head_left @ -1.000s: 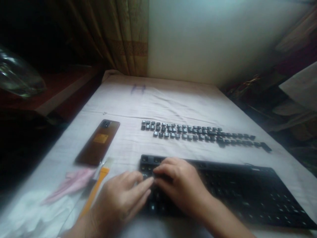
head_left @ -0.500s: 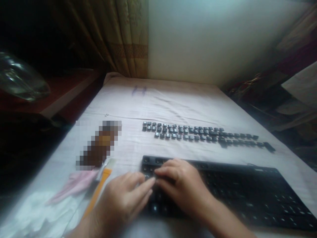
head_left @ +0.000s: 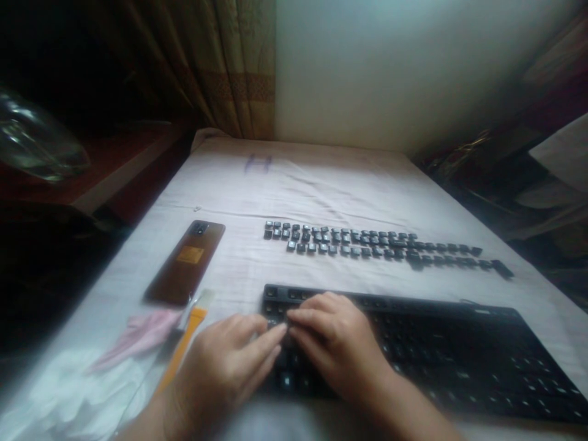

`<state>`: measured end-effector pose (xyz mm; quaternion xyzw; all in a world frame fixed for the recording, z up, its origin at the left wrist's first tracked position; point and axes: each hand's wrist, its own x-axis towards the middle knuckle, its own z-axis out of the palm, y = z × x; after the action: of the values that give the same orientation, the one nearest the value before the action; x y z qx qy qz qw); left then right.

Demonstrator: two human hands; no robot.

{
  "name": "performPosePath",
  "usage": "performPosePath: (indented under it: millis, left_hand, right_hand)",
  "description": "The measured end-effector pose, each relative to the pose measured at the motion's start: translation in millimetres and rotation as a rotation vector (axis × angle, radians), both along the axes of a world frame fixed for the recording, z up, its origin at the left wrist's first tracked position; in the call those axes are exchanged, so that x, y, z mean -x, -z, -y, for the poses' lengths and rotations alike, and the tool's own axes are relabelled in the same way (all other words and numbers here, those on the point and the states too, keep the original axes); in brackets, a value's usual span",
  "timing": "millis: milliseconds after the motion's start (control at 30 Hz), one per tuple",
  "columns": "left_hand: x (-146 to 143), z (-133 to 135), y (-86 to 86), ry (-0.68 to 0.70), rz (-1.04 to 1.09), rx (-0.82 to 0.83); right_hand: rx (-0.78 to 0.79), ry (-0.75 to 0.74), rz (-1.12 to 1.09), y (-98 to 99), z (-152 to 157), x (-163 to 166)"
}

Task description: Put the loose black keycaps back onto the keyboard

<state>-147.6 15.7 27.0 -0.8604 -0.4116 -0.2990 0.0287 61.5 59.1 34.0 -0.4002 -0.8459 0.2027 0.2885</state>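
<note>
A black keyboard lies at the front of the white-covered surface, with many top-row positions bare of caps. Over its left end my left hand has its fingers drawn together, the tips resting at the keys. My right hand comes in from the other side, curled, thumb and forefinger closed close to the left hand's fingertips. Whatever sits between the fingers is too small and hidden to make out. Beyond the keyboard, loose black keycaps stand in rows on the cloth.
Left of the keyboard lie a brown phone, a brush with an orange handle, a pink cloth and a crumpled white cloth or bag. A clear bottle rests on a reddish shelf at the far left.
Both hands stay at the same place on the keyboard, with only a slight shift of the fingers. The view has tilted a little; the keycap rows look unchanged.
</note>
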Motion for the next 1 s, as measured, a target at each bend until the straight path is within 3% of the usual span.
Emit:
performPosePath:
  millis: [400,767,1000]
  left_hand:
    - [-2,1,-0.4,0.000,-0.025,-0.033]
    - [-1,0,1.9,-0.015,0.030,0.005]
    - [0,1,2.6,-0.009,0.024,0.010]
  right_hand:
    - [-0.010,0.002,0.034,-0.7,2,2]
    - [0.254,0.084,0.274,-25.0,-11,13]
    - [0.281,0.110,0.326,-31.3,-12,17]
